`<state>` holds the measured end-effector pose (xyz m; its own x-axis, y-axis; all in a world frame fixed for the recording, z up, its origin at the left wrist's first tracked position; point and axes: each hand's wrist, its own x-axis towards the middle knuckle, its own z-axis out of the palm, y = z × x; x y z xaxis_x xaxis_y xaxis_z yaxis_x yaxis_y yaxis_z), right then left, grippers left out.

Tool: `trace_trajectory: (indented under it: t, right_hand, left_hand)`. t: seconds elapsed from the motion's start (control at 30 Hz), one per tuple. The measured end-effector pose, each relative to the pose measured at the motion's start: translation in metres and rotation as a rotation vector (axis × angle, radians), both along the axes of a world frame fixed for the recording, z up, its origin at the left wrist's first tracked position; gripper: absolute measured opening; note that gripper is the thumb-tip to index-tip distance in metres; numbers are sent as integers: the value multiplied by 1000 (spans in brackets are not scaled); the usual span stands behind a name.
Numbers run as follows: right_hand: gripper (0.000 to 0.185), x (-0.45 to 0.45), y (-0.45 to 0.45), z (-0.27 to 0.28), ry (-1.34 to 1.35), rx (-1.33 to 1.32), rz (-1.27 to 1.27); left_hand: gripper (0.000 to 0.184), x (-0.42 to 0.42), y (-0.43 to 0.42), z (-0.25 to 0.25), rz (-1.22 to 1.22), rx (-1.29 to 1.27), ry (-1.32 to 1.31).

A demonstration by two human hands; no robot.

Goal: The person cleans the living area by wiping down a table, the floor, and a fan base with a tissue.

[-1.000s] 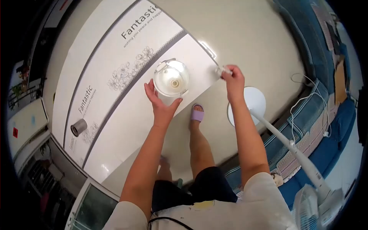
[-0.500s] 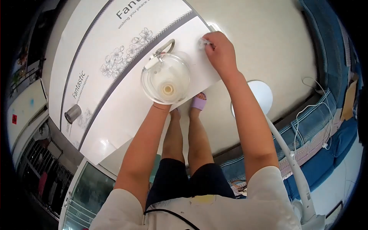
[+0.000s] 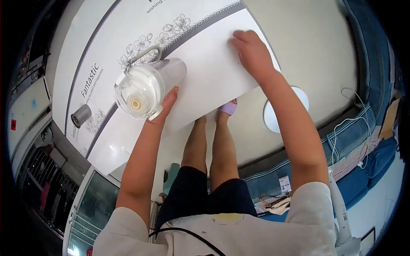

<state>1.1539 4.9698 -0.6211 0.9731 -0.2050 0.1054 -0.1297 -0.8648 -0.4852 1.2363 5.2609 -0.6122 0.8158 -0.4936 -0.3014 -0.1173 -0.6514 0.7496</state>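
A clear plastic water bottle [image 3: 173, 70] with a transparent round lid [image 3: 139, 94] and a carry loop tilts over the table, its lid end toward me. My left hand [image 3: 168, 101] is closed around its near side, the thumb showing and the other fingers mostly hidden behind it. Farther right, my right hand [image 3: 253, 53] is low over the white table edge, fingers bent together. Whatever its fingertips may hold is hidden. A small grey metallic cylinder [image 3: 81, 116] lies on the table at the left.
The table [image 3: 205, 64] has a printed flower cover with "Fantastic" lettering. A blue sofa [image 3: 363, 141] with a white cable [image 3: 363, 128] runs along the right. On the floor are a round white base [image 3: 275, 113] and my purple slipper [image 3: 227, 109]. A glass-panelled door [image 3: 96, 209] stands lower left.
The bottle has moved left in my left hand and tipped, so its body now shows. My right hand has shifted slightly right; the crumpled whitish piece at its fingertips no longer shows.
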Motion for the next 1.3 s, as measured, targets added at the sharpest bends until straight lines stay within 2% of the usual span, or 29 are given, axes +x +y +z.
trace_trajectory:
  t: [0.13,0.33,0.5,0.53,0.6,0.63,0.67,0.7,0.73,0.77,0.8,0.83,0.87,0.93,0.97,1.03,1.1,1.2,1.27,1.3]
  right_hand:
    - [24,-36,23,3,-12,-31,13]
    - [35,-72,58,5,-35,-18,-95]
    - [30,-97,68,-4,-56,-24,-97]
    - [28,-101,69,-5,-82,-22,-103]
    - [26,-109,74,-5,-61,21,-131]
    - [24,-114,78,-4,-38,60,-158]
    - [24,-122,82,-2,-40,61,-163]
    - [22,-132,89,2,-23,172,-261]
    - [21,-143,96,7,-7,283,-360]
    - [21,-155,104,10,-7,282,-366]
    - [19,-167,113,14,31,790,-688]
    - [18,-178,119,17,68,1303,-1000]
    - [18,-188,122,20,63,1302,-1008]
    - [18,-202,122,29,-187,1998,-1312]
    - [18,-207,123,32,-197,1996,-1317]
    - [18,-207,124,45,-422,2288,-1328]
    - [18,-205,124,56,-504,2332,-1273]
    - [18,-200,122,80,-661,2413,-1169]
    - [18,-197,113,107,-758,2443,-1093]
    - [19,-196,108,122,-796,2405,-1160]
  left_hand:
    - [65,-1,4,-12,0,-23,-145]
    - [59,-3,6,-12,-79,41,-124]
    - [54,-16,23,-3,-323,275,-151]
    - [54,-14,18,10,-325,277,-153]
    - [51,-13,16,43,-150,327,294]
    - [51,-20,24,45,-155,330,292]
    - [59,-28,36,42,-169,284,77]
    - [67,-37,45,39,-181,233,-138]
    - [67,-46,51,38,-187,232,-139]
    - [72,-56,57,36,-30,48,-59]
    - [79,-64,62,38,127,-134,23]
    - [79,-70,67,44,120,-135,25]
    - [82,-76,72,49,108,-100,107]
    - [86,-85,76,61,86,-66,191]
    - [83,-89,76,66,88,-30,282]
    - [80,-96,79,75,77,5,372]
    - [73,-103,88,79,35,65,547]
    - [56,-115,117,101,-59,134,563]
    - [45,-111,140,134,-146,268,596]
    - [40,-114,167,141,-150,288,563]
